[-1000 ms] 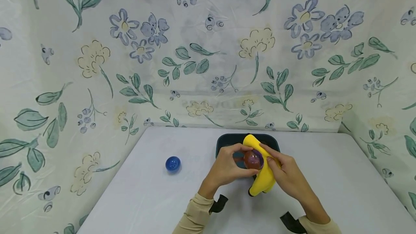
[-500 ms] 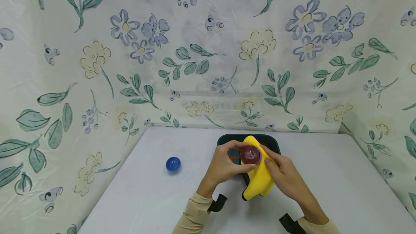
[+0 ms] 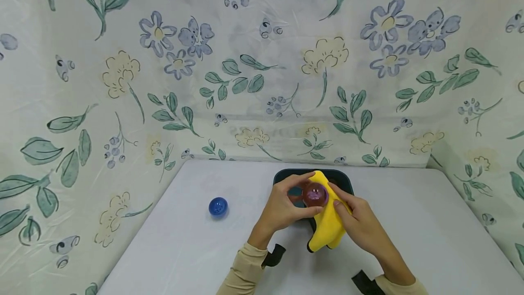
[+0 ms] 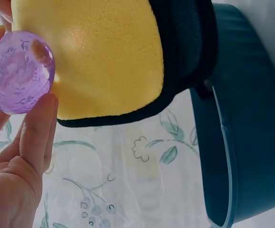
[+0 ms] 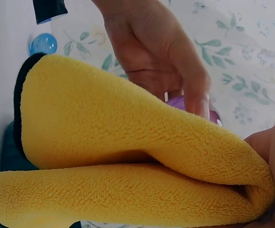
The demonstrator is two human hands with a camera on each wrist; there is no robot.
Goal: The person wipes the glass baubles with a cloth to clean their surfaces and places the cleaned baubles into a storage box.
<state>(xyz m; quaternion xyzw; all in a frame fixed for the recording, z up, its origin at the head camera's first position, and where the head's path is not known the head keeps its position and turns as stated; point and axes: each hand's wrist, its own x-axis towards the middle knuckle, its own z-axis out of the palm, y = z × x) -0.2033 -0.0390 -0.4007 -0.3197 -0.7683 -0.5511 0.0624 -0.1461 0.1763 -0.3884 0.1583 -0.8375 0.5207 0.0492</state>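
Holding a small purple ball [image 3: 315,195] just right of centre in the lower half of the head view, the left hand [image 3: 286,208] curls its fingers and thumb round the ball's left side. The right hand [image 3: 360,226] comes in from the lower right and presses a folded yellow cloth [image 3: 327,226] against the ball's right side, its fingers wrapped over the fold. Ball and cloth touch; the ball sits between the two hands, with the left hand gripping it directly and the right hand meeting it only through the cloth.

The cloth's long axis runs from the upper middle of the frame down toward the lower right, its black-edged lower end hanging near the surface [image 3: 184,249]. In the left wrist view the ball [image 4: 18,71] lies at the upper left, against the cloth [image 4: 109,61]. Behind the hands, partly hidden by them, stands a dark teal tub [image 3: 344,179], just beyond the ball. A blue ball [image 3: 218,206] lies well apart at the left of the surface, nearer the left hand.

The ball's clear shell shows a faint pattern, but no brand, label or readable writing appears on anything.
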